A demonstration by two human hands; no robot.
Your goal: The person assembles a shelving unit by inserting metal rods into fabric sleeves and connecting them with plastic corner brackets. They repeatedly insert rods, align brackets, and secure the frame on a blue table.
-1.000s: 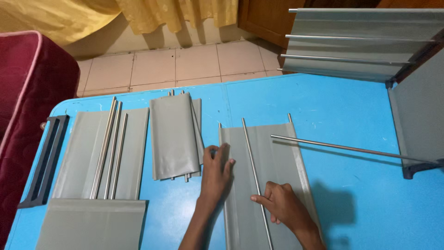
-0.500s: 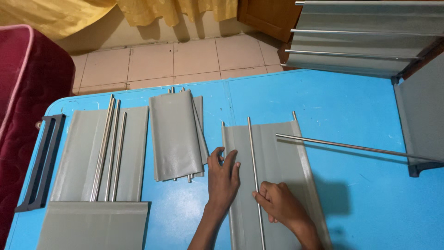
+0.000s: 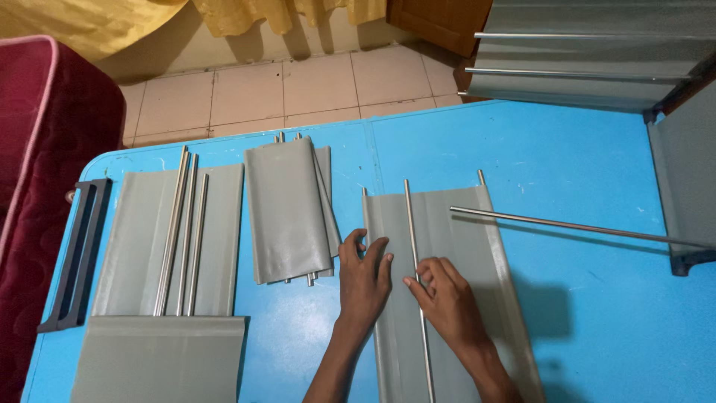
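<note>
Two hands rest on one grey fabric panel [image 3: 447, 224], which lies flat on the blue table [image 3: 582, 157], and I will place everything else from that panel. I read my left hand [image 3: 365, 280] as a hold-down: its palm is flat on the panel's left portion with the fingers spread and the thumb out near the left hem, so its grip is apart and closed on nothing. My right hand [image 3: 447, 298] sits just to the right of it, its fingertips bent in against the thin metal rod [image 3: 412, 224] that runs lengthwise along the panel's middle. Whether those fingers pinch the rod or only press beside it, I cannot tell from this view. Both forearms come in from the panel's near end, angled towards each other.

Short rod ends stick out past the panel's far edge, which suggests to me that rods are sleeved in its side hems.

Just left of the panel lies a stack of folded grey panels [image 3: 287, 209] with rod ends showing. Farther left, another flat panel [image 3: 224, 239] carries three loose rods [image 3: 183, 231] laid side by side, kept from rolling, I judge. Beyond that, at the table's edge, lies a dark plastic frame piece [image 3: 78, 254]. To the panel's right, a long rod [image 3: 582, 226] reaches out from a partly built grey shelf rack [image 3: 597, 56].
</note>
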